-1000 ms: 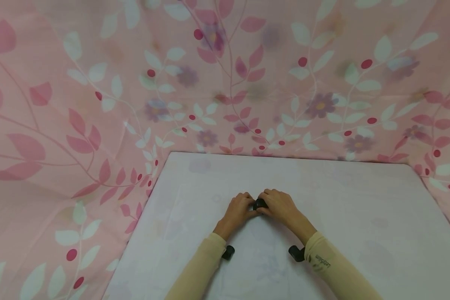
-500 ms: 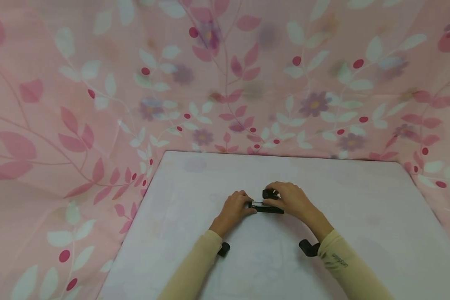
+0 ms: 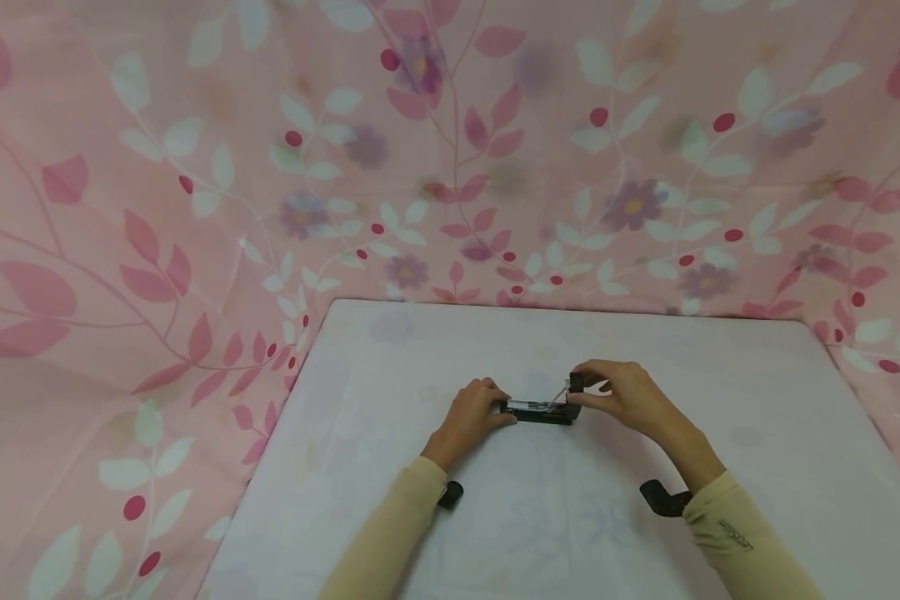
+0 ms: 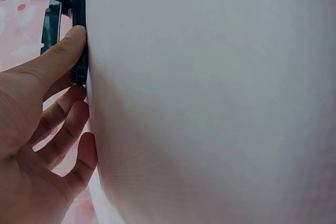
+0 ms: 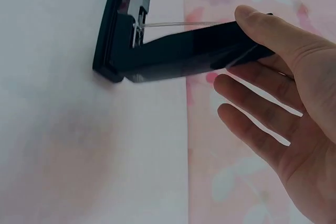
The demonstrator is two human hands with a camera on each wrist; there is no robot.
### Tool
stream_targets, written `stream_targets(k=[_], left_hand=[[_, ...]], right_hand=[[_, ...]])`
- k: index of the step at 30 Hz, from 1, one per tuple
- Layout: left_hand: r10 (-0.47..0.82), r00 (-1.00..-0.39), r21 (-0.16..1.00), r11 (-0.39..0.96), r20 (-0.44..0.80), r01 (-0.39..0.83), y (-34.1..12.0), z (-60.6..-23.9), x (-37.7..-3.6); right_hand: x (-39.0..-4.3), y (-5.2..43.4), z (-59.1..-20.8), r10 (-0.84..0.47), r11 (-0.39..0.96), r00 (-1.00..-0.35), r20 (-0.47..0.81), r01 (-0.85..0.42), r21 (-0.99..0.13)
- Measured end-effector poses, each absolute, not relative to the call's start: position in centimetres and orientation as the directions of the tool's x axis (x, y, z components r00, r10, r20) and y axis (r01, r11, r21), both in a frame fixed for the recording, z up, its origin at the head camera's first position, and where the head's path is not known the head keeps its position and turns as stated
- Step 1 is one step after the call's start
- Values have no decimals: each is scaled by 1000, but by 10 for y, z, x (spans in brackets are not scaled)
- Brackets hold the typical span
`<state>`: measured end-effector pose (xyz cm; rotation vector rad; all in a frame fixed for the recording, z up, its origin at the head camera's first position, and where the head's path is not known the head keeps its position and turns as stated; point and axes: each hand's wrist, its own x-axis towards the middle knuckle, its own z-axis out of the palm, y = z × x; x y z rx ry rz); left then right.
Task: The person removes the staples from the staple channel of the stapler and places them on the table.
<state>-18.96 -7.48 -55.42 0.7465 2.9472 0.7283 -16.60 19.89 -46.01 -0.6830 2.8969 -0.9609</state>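
Covering wall behind hands: pink floral cloth backdrop [image 3: 195,208]. Under both hands: white rectangular tabletop [image 3: 757,433]. Between hands, on tabletop: black plastic stapler with metal staple channel [image 3: 537,409], lid swung up on right side. Left hand [image 3: 471,417] pinches stapler base end, thumb on edge. Right hand [image 3: 630,396] holds raised lid between thumb and fingers.

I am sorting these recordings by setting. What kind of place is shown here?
Probably a staged indoor tabletop set, not an ordinary room. A pink leaf-and-flower cloth hangs behind and beside a pale covered table. On it, the left hand and right hand hold an opened black stapler.
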Motion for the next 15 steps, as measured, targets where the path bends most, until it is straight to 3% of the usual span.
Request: stream_targets(k=[15], left_hand=[[447, -891, 458, 776, 85, 433, -76, -552, -189]], right_hand=[[-150, 257, -481, -358, 731, -912, 202, -408, -546]])
